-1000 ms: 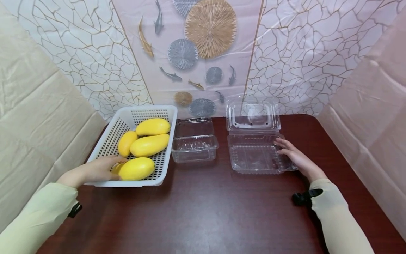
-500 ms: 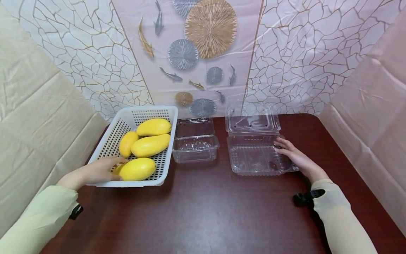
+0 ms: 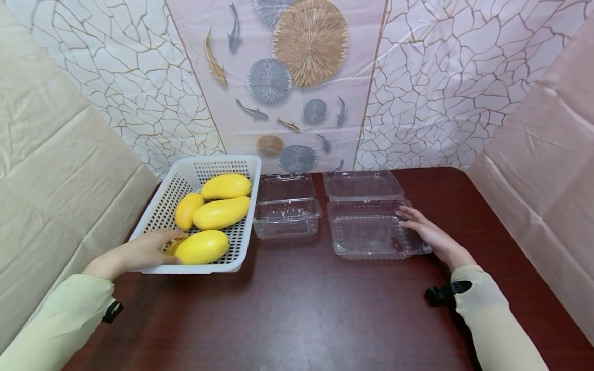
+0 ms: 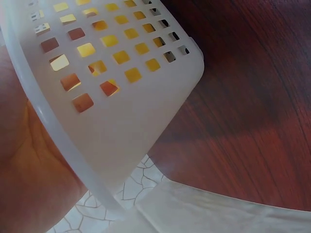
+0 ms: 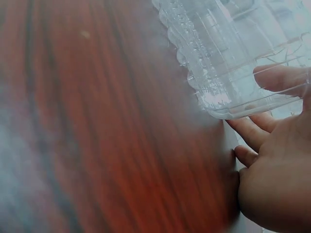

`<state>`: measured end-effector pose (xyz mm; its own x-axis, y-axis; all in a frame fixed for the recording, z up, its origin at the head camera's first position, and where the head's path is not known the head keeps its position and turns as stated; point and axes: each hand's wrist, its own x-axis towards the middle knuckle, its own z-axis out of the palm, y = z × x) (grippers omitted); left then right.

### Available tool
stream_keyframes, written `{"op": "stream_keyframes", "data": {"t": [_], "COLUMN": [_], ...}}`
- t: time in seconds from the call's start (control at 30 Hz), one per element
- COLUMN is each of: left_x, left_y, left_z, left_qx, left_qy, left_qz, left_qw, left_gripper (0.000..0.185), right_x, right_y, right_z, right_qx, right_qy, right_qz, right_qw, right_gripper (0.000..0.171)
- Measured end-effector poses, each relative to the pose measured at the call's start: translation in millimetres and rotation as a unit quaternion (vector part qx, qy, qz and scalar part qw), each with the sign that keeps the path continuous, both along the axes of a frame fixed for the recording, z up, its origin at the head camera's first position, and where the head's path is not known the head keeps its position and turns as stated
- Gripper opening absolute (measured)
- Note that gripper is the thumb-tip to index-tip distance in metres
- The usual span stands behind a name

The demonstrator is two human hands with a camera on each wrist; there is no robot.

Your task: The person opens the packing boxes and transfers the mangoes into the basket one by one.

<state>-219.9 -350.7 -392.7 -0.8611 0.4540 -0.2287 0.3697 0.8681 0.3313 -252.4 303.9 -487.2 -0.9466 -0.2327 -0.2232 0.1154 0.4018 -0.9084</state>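
Note:
My left hand (image 3: 147, 249) reaches over the near left rim of a white basket (image 3: 246, 226) and grips the left end of the nearest yellow mango (image 3: 204, 247). Through the basket's holes the left wrist view shows yellow fruit, with the rim crossing in front of the palm (image 4: 34, 160). On the right, my right hand (image 3: 431, 232) holds the right side of a clear plastic clamshell box (image 3: 366, 232), thumb (image 5: 279, 77) over the wall and other fingers outside it. The box's lid (image 3: 364, 184) lies folded back, away from me.
Several more mangoes, including a middle one (image 3: 221, 212), lie in the basket. A smaller clear box (image 3: 285, 226) with its lid back stands between basket and large box. Patterned cloth (image 3: 306, 123) hangs behind the dark red table (image 3: 297, 309).
The large box's lid has tipped back from upright to lying nearly flat. The box and my right hand have shifted slightly left. My left hand stays at the mango.

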Motion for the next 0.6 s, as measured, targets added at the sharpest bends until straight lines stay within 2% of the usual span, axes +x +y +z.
{"op": "stream_keyframes", "data": {"t": [0.2,0.4,0.5,0.6], "left_x": [-0.1,1.9,4.3,7.0], "left_y": [2,1,-1,-2], "left_z": [1.5,3.0,6.9,14.0], "left_qx": [0.004,0.009,0.019,0.025], "left_qy": [-0.002,-0.001,0.014,0.028], "left_qz": [0.001,0.008,0.013,0.021], "left_qw": [1.0000,0.9999,0.9996,0.9991], "left_gripper": [0.059,0.064,0.063,0.060], "right_x": [2.3,5.2,8.9,14.3], "right_y": [2,8,11,15], "right_z": [-2.6,-1.0,1.4,5.2], "right_qx": [-0.024,-0.108,-0.133,-0.121], "right_qy": [-0.009,-0.014,-0.004,0.025], "right_qz": [-0.002,-0.014,-0.049,-0.105], "right_qw": [1.000,0.994,0.990,0.987], "right_gripper": [0.071,0.076,0.079,0.077]}}
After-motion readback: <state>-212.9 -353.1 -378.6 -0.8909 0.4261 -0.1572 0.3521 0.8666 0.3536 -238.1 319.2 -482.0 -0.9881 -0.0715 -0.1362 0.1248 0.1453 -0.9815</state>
